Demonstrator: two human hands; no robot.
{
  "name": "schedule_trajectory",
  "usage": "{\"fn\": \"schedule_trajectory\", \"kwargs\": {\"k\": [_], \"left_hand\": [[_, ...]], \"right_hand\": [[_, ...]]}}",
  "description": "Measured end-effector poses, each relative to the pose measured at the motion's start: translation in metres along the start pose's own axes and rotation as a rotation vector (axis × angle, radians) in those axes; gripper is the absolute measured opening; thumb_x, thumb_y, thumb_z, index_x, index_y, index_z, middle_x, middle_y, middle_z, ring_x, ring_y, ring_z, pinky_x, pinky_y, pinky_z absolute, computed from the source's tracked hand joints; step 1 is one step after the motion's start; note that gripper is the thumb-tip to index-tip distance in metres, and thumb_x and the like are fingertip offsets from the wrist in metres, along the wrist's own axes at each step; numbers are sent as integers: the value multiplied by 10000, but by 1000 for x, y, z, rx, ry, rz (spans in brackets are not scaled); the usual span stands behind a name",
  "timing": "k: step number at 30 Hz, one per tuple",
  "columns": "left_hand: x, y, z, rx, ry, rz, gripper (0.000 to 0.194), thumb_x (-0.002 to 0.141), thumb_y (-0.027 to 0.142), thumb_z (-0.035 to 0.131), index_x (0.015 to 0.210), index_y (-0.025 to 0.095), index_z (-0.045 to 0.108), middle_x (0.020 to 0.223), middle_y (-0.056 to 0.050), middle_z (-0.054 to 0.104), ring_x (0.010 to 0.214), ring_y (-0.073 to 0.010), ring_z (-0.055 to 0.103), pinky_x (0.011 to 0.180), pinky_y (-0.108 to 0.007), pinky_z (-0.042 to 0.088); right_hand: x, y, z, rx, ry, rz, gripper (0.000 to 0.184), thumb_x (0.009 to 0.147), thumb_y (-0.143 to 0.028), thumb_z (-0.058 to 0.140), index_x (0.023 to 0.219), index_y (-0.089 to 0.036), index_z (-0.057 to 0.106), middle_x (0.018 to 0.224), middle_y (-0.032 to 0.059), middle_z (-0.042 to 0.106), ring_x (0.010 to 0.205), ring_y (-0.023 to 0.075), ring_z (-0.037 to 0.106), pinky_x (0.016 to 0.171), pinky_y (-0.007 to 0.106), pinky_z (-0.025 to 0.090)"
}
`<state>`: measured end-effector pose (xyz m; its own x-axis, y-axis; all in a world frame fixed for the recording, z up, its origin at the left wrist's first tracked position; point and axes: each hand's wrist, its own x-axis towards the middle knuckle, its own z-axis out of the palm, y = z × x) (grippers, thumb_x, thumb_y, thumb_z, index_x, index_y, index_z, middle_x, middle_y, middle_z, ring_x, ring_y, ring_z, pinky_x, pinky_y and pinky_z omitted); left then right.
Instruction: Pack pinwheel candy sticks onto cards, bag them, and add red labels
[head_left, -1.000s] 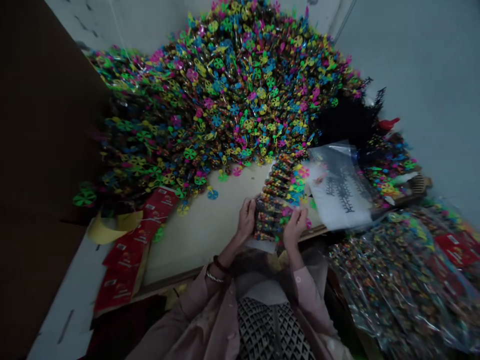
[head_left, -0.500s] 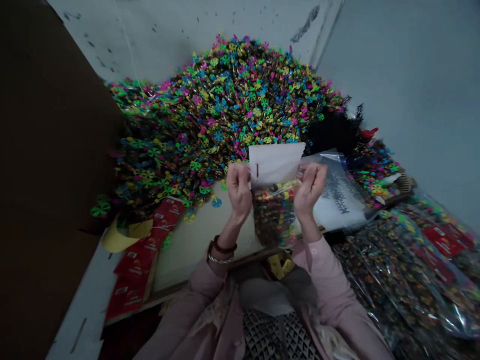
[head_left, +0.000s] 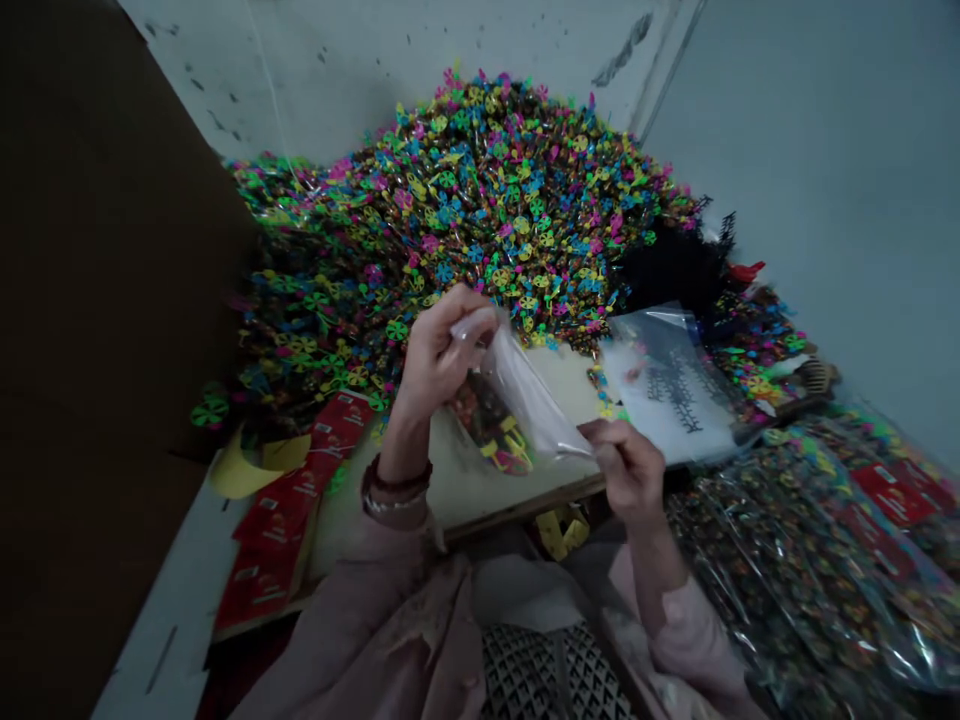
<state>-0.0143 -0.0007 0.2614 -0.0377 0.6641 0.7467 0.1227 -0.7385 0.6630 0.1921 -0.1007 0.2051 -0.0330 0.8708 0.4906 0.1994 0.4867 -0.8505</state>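
Note:
A clear plastic bag (head_left: 532,405) is stretched at a slant over the pale work board (head_left: 465,495). Small colourful plastic pieces show through its lower left part. My left hand (head_left: 442,350) is closed on the bag's upper left end, with a crumpled edge of film between thumb and fingers. My right hand (head_left: 630,465), lower and to the right, pinches the opposite corner. To the right lies a stack of clear bags (head_left: 667,385) with black pieces on or under the film. Behind my hands rises a big heap of small pinwheel-topped plastic pieces (head_left: 510,200).
Red printed cards (head_left: 277,540) overlap along the board's left side, with a yellow curved visor-like piece (head_left: 251,465) beside them. Filled bags (head_left: 795,540) lie at the lower right. Black netlike pieces (head_left: 671,265) sit by the heap. A brown panel (head_left: 97,330) closes off the left.
The bag has gone from hanging upright to slanting, and the white card at its top no longer shows. My left hand moved left and up; my right hand moved down.

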Motion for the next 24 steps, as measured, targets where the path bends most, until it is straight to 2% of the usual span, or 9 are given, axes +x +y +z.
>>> {"fn": "schedule_trajectory", "kwargs": {"k": [2, 4, 6, 8, 12, 14, 16, 19, 24], "left_hand": [[13, -22, 17, -82, -158, -60, 379, 860, 486, 580, 649, 171, 560, 590, 26, 503, 537, -85, 511, 517, -209, 415], [26, -42, 40, -173, -264, -111, 384, 847, 479, 603, 628, 170, 540, 571, 32, 469, 536, -85, 492, 516, -207, 407], [37, -54, 58, -241, -252, -151, 369, 834, 453, 632, 620, 172, 524, 563, 36, 435, 559, -93, 495, 534, -212, 408], [42, -53, 63, -257, -152, -133, 353, 833, 429, 643, 624, 173, 520, 576, 36, 418, 593, -97, 506, 565, -221, 413], [29, -17, 32, -70, -15, 166, 310, 927, 362, 525, 685, 173, 568, 626, 28, 473, 586, -77, 476, 569, -224, 381], [6, 10, 18, 83, -60, 341, 273, 961, 317, 457, 768, 185, 598, 714, 11, 559, 638, -87, 514, 598, -238, 390], [-23, 31, 21, 256, -222, 442, 233, 959, 309, 443, 835, 191, 601, 807, -19, 604, 721, -121, 554, 629, -265, 404], [-68, 36, 56, 516, -488, 446, 225, 957, 277, 432, 832, 190, 596, 808, -41, 615, 754, -148, 544, 651, -293, 368], [-124, 0, 143, 545, -890, 327, 160, 941, 284, 468, 997, 206, 596, 912, -52, 625, 847, -176, 561, 715, -314, 374]], "right_hand": [[-19, 2, 4, -41, 150, 84, 219, 911, -381, 509, 781, -226, 593, 723, 12, 635, 688, 156, 610, 652, 287, 513], [-18, 9, 4, 0, 298, 158, 228, 921, -375, 492, 769, -222, 567, 685, -3, 607, 652, 143, 595, 650, 277, 518], [0, 18, -2, 101, 386, 174, 243, 917, -394, 498, 750, -219, 529, 668, -24, 576, 600, 121, 571, 620, 258, 519], [24, 26, -13, 165, 390, 147, 235, 902, -415, 523, 769, -220, 515, 676, -39, 562, 577, 106, 559, 594, 242, 518], [69, 28, -32, 148, 235, 76, 226, 887, -442, 532, 857, -219, 553, 724, -36, 589, 634, 104, 580, 611, 237, 519], [86, 28, -39, 123, 136, 68, 228, 882, -437, 535, 870, -214, 577, 792, -19, 626, 723, 113, 603, 668, 251, 521], [100, 37, -47, 109, 29, 90, 220, 872, -421, 547, 855, -209, 603, 894, 2, 659, 806, 125, 610, 726, 270, 515], [115, 71, -64, 76, -118, 143, 197, 826, -384, 600, 779, -196, 638, 965, 14, 671, 889, 140, 606, 777, 270, 490], [118, 152, -99, -63, -322, 329, 243, 751, -403, 639, 764, -163, 673, 835, 16, 677, 786, 132, 591, 711, 237, 463]]}}
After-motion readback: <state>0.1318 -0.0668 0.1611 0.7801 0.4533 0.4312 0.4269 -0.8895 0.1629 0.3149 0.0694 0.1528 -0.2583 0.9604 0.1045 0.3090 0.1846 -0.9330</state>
